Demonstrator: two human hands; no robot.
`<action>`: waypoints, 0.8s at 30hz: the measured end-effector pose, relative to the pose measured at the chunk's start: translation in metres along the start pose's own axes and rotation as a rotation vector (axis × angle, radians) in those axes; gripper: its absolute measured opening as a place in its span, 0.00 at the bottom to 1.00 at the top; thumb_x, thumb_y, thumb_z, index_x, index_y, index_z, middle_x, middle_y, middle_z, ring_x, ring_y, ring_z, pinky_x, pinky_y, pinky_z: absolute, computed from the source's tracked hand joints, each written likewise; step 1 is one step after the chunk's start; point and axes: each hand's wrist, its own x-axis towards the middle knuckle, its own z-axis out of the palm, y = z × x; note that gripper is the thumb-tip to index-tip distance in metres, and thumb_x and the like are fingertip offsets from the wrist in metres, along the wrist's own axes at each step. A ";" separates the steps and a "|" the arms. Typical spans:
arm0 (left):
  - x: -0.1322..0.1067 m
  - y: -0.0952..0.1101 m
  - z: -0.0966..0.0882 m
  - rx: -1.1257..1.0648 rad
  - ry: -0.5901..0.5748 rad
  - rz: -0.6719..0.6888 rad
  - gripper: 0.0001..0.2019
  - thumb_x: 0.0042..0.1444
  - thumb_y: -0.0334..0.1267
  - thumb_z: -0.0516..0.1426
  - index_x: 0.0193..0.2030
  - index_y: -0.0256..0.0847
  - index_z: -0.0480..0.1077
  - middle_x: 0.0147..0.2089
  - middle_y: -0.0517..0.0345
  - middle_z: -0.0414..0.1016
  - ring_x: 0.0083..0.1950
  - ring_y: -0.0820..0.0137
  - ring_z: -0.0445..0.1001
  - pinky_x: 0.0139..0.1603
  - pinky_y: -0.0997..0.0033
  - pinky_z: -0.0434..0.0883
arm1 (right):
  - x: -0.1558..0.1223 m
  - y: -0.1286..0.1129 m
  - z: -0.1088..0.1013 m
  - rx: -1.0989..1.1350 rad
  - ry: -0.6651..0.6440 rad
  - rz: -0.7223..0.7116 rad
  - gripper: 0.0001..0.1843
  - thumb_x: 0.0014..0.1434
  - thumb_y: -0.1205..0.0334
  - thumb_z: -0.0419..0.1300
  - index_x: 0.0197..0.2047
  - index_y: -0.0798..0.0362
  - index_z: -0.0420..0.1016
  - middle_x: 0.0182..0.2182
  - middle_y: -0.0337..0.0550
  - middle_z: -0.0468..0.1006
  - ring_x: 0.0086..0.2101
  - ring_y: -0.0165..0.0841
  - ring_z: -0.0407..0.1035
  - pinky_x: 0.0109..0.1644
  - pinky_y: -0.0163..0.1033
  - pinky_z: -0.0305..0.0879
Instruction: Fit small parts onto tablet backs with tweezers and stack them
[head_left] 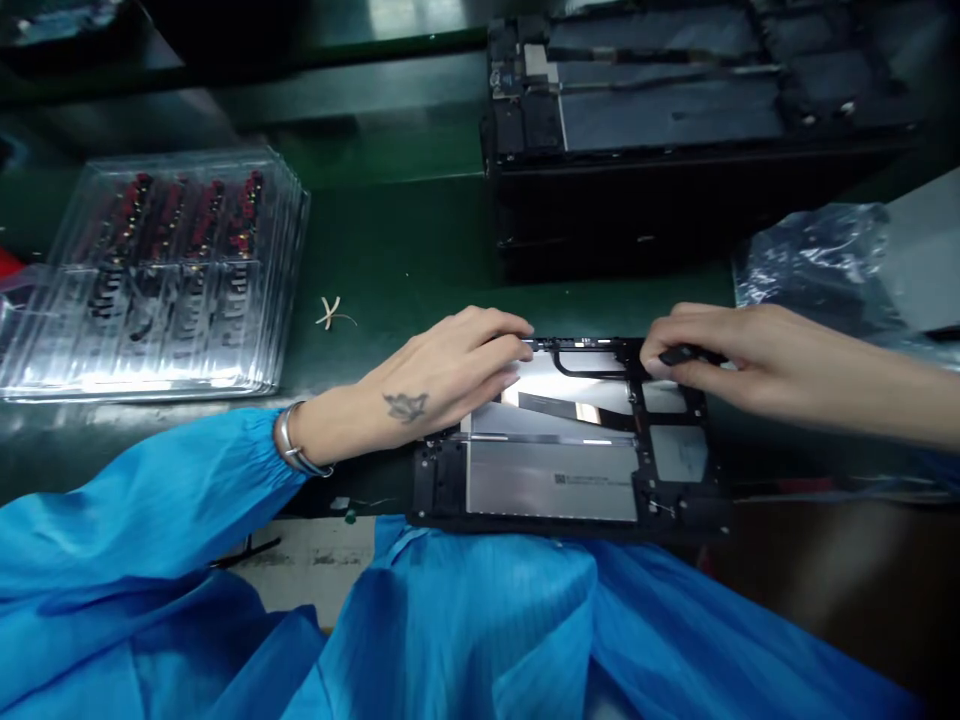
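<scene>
An opened tablet chassis [555,480] with silver battery panels in a black frame lies on the green mat near the front edge. My left hand [442,385] rests on its upper left corner, fingers curled and pressing down on the frame. My right hand [720,360] is at the upper right corner, its fingers pinched on a small black part [679,354] held against the frame's top edge. Blue sleeves [150,520] cover my arms and lap.
A stack of clear plastic trays [157,270] holding small red-and-black parts sits at the left. A black tray stack with more opened tablets [675,110] stands behind. Crumpled clear plastic bags [817,260] lie at the right. A small pale scrap [332,314] lies on the mat.
</scene>
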 end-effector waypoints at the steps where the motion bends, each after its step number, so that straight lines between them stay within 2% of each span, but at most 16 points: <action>1: 0.001 -0.001 0.002 -0.028 -0.025 -0.001 0.13 0.75 0.39 0.51 0.59 0.37 0.68 0.66 0.42 0.69 0.66 0.60 0.70 0.63 0.58 0.74 | 0.001 0.001 -0.001 -0.009 -0.009 0.022 0.18 0.65 0.47 0.51 0.41 0.49 0.77 0.38 0.50 0.77 0.32 0.40 0.71 0.34 0.45 0.63; 5: 0.004 -0.004 0.007 -0.077 -0.075 -0.007 0.14 0.75 0.39 0.50 0.60 0.35 0.65 0.69 0.39 0.66 0.69 0.59 0.68 0.67 0.57 0.72 | 0.006 0.002 -0.001 -0.050 -0.026 0.063 0.21 0.65 0.45 0.50 0.43 0.50 0.77 0.38 0.51 0.78 0.32 0.41 0.72 0.35 0.46 0.63; 11: 0.010 -0.001 0.004 -0.072 -0.116 -0.015 0.14 0.75 0.39 0.49 0.60 0.34 0.66 0.69 0.37 0.67 0.68 0.57 0.71 0.63 0.56 0.75 | 0.010 0.001 0.000 -0.100 -0.053 0.080 0.23 0.67 0.45 0.49 0.44 0.50 0.78 0.41 0.52 0.78 0.36 0.43 0.74 0.38 0.46 0.65; 17: 0.013 0.000 0.003 -0.022 -0.154 -0.004 0.13 0.75 0.38 0.49 0.60 0.37 0.66 0.72 0.41 0.65 0.68 0.57 0.71 0.65 0.53 0.74 | 0.011 0.002 0.001 -0.100 -0.034 0.050 0.21 0.67 0.46 0.50 0.44 0.50 0.79 0.37 0.51 0.78 0.32 0.40 0.72 0.34 0.43 0.63; 24: 0.013 -0.006 0.009 0.017 -0.136 0.063 0.14 0.76 0.37 0.48 0.60 0.34 0.67 0.72 0.42 0.65 0.68 0.58 0.70 0.65 0.55 0.74 | 0.013 0.002 0.001 -0.101 -0.004 0.016 0.17 0.67 0.51 0.53 0.44 0.50 0.80 0.36 0.50 0.78 0.31 0.38 0.72 0.34 0.42 0.63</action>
